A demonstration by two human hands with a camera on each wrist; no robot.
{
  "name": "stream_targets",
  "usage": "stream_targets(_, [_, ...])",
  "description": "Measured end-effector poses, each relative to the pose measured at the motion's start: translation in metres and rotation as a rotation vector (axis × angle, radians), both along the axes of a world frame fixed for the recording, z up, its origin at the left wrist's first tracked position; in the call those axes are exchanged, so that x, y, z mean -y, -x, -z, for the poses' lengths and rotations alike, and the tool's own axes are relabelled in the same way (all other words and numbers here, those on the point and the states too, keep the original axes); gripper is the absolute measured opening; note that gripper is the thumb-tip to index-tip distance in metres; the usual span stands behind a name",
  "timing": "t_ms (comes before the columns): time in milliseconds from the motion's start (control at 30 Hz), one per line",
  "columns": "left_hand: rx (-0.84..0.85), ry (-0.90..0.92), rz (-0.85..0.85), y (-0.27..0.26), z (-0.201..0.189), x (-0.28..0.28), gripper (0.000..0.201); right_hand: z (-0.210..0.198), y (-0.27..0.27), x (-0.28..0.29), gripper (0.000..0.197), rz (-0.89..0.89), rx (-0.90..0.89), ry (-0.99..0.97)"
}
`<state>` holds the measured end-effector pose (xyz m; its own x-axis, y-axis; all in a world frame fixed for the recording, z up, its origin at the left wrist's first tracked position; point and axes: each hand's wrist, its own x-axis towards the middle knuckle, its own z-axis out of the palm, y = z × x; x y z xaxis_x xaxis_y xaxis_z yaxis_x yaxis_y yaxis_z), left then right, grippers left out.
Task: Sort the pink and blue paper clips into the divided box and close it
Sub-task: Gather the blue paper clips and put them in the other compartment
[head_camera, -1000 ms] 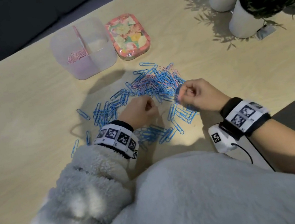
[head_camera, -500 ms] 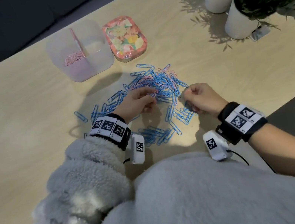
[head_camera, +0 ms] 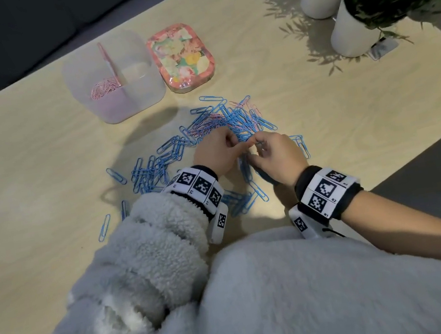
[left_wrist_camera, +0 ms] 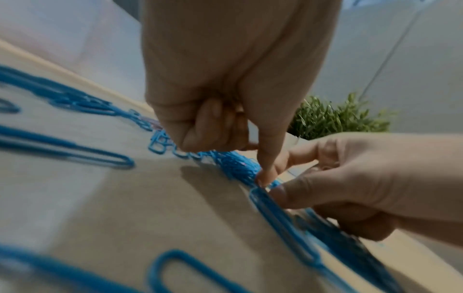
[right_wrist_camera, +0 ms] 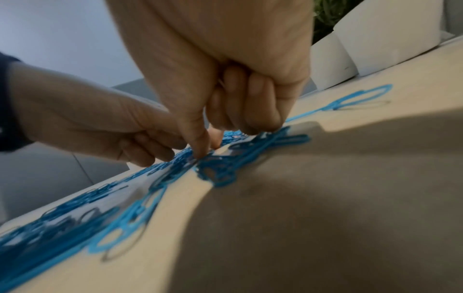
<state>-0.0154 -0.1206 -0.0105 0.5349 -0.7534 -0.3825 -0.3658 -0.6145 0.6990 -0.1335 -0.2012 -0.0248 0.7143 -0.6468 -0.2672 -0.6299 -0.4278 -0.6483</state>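
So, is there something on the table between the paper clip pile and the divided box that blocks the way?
Nothing visible does. The table between the paper clip pile and the divided box is bare. The box stands open; its floral lid lies beside it, on its right, off that path.

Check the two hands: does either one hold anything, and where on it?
Cannot tell: left hand and right hand meet fingertip to fingertip over the blue paper clips, other fingers curled. No lifted clip shows.
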Motion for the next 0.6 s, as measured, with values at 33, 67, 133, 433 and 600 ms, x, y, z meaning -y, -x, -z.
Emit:
stream_targets(33, [0.081, -0.025, 0.01, -0.001, -0.001, 0.0, 0.029, -0.001, 0.0, -0.001, 0.013, -0.013, -0.005, 0.009])
stream_targets(67, [0.132, -0.051, 0.028, -0.003, 0.0, -0.001, 0.024, -0.002, 0.0, -0.001, 0.014, -0.027, -0.016, 0.014])
stream_targets(133, [0.168, -0.089, 0.071, -0.008, 0.002, -0.006, 0.019, -0.003, 0.001, 0.0, 0.015, -0.056, -0.036, 0.019])
stream_targets(433, [0.257, -0.083, 0.127, -0.017, -0.005, -0.031, 0.013, -0.006, 0.009, 0.003, 0.014, 0.026, -0.08, 0.063])
stream_targets(600, [0.344, -0.087, 0.33, -0.003, -0.013, -0.027, 0.015, 0.001, 0.004, 0.002, 0.026, -0.038, -0.138, -0.025])
